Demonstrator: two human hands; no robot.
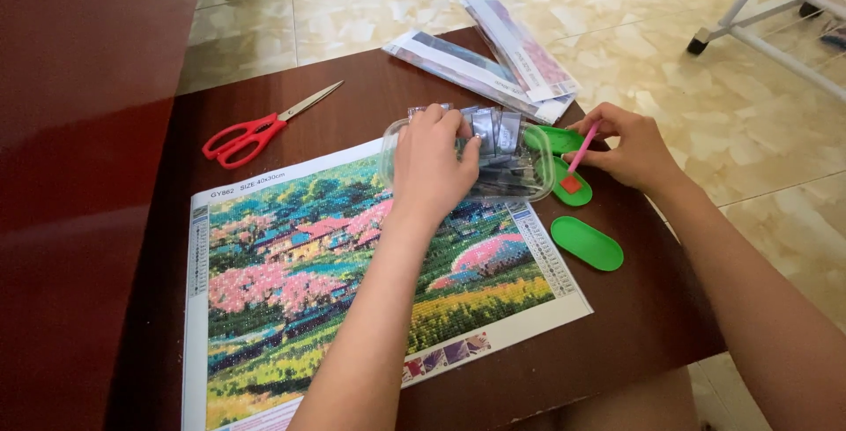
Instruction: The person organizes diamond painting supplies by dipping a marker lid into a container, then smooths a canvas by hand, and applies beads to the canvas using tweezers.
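The left hand [432, 165] clamps its fingers over the clear bag of bead packets [502, 153] at the canvas's [352, 281] top edge, while the right hand [630, 153] pinches the pink pen [582, 149], best kept steady and upright, over the green tray [573, 186].

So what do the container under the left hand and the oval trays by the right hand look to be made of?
Container: clear plastic by its look, since small packets show through its wall. Oval trays: bright green, smooth, probably moulded plastic with a slight sheen. The right hand holds a pink pen, likely plastic too.
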